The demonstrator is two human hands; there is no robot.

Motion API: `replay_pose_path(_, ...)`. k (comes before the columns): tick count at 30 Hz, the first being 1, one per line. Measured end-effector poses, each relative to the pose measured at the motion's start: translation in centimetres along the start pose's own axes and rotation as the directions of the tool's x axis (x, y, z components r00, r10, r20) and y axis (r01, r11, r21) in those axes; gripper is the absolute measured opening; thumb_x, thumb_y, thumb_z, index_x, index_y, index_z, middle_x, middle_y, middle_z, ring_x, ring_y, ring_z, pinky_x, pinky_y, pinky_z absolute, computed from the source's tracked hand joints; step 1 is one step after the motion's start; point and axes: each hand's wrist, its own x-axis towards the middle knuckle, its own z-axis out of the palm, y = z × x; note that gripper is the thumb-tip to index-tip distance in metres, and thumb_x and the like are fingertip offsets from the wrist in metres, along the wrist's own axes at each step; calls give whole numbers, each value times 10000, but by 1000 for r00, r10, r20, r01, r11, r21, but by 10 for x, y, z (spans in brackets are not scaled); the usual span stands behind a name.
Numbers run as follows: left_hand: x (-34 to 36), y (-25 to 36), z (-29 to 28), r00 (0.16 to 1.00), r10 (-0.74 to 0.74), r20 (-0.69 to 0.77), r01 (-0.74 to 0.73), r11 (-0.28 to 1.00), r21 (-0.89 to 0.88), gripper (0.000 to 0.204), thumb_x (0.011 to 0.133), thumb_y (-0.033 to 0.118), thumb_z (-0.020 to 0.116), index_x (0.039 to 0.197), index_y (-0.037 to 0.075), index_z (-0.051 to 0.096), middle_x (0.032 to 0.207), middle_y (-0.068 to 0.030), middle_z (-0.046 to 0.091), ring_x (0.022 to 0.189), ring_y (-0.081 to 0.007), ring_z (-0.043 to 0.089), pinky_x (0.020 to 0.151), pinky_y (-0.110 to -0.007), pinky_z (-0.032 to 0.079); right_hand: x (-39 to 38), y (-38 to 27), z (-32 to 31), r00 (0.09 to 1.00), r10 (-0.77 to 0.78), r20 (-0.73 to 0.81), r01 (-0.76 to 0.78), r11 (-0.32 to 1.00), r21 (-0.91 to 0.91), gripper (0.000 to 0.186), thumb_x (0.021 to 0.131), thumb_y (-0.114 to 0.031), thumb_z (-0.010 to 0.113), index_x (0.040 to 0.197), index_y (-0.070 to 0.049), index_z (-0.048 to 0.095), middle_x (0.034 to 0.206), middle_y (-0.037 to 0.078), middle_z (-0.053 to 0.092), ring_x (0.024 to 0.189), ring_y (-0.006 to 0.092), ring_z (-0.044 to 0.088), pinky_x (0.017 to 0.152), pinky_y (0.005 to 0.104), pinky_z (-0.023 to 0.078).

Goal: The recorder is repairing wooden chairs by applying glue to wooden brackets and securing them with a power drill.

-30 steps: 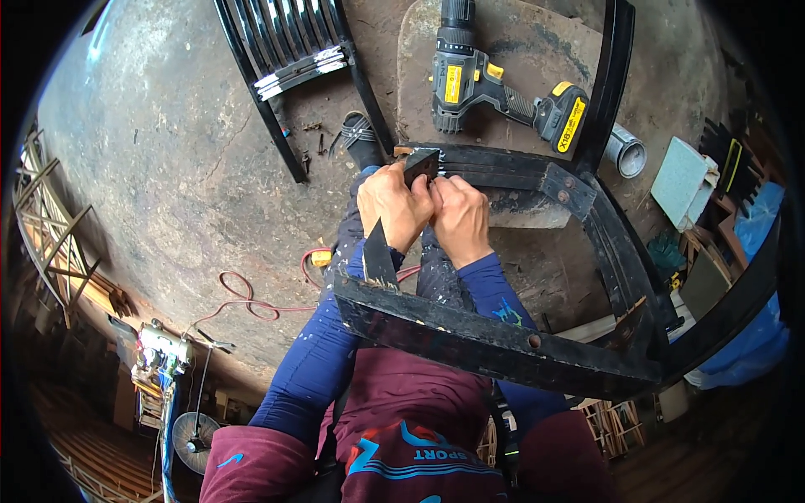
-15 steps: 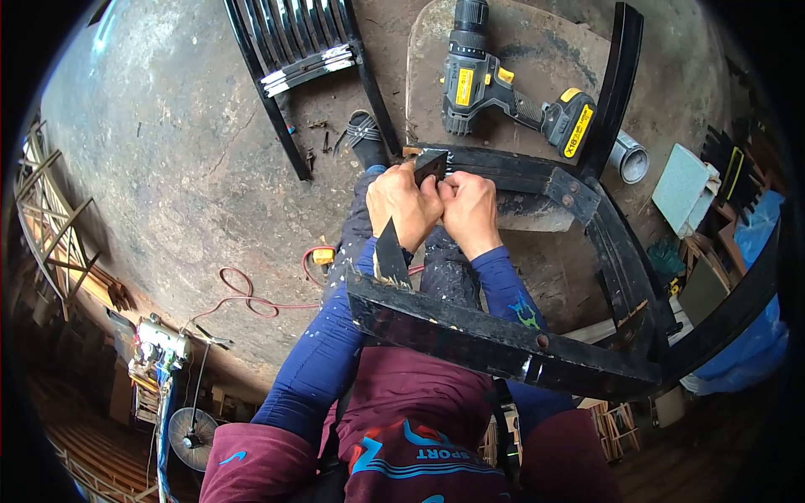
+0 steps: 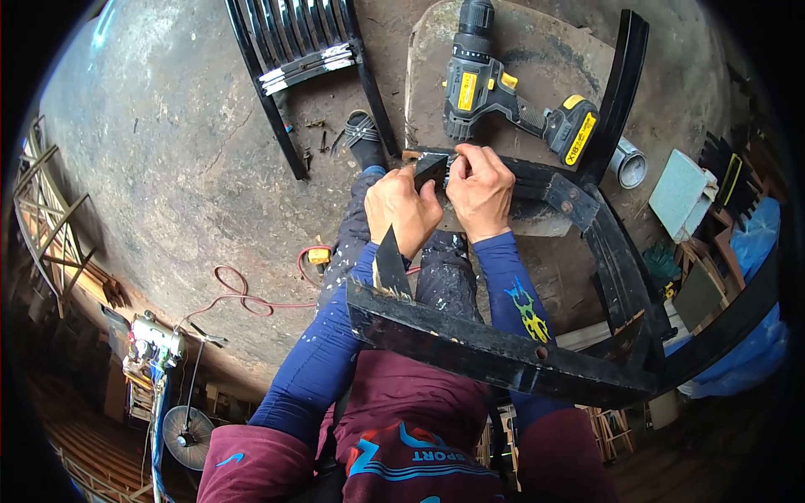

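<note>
**Hands kept on the frame's corner**

Since a second ago, little is changed: at upper centre, the black frame is still gripped by the left hand and right hand, closed around its corner, below the cordless drill.

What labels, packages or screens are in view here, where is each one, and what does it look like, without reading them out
Yellow label: a rectangle on the side of the black cordless drill, on the round slab beyond both hands.
Yellow label: a narrow strip on the drill's battery pack, at its right end.
Pale box: flat, whitish-green, on the floor at the right, beside a grey pipe piece.
No screens or signs in view.
</note>
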Motion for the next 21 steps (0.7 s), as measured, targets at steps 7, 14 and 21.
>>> replay_pose_path(7,1,-2,0,1000,0,15,0,999,-34,264,717,131,739,916,-38,699,803,-240,672,752,-419,666,694,-449,540,11,-5,-6,986,-81,147,109,976,-188,78,815,-90,634,860,-28,650,778,149,630,686,367,655,613,445,526)
replay_pose_path(14,0,-3,2,1000,3,-3,-3,997,-75,273,709,104,736,939,-35,692,806,-228,671,751,-411,664,674,-457,533,37,-25,-23,835,-117,538,356,860,-366,156,883,-104,551,845,-12,671,784,174,662,725,345,685,646,440,542)
replay_pose_path(21,1,-5,-1,999,-18,30,20,998,-58,196,719,107,734,824,-26,636,758,-213,638,714,-409,649,659,-461,522,49,-20,-23,800,-256,543,400,902,-163,194,904,-119,540,830,-14,684,680,202,635,683,392,659,645,461,528)
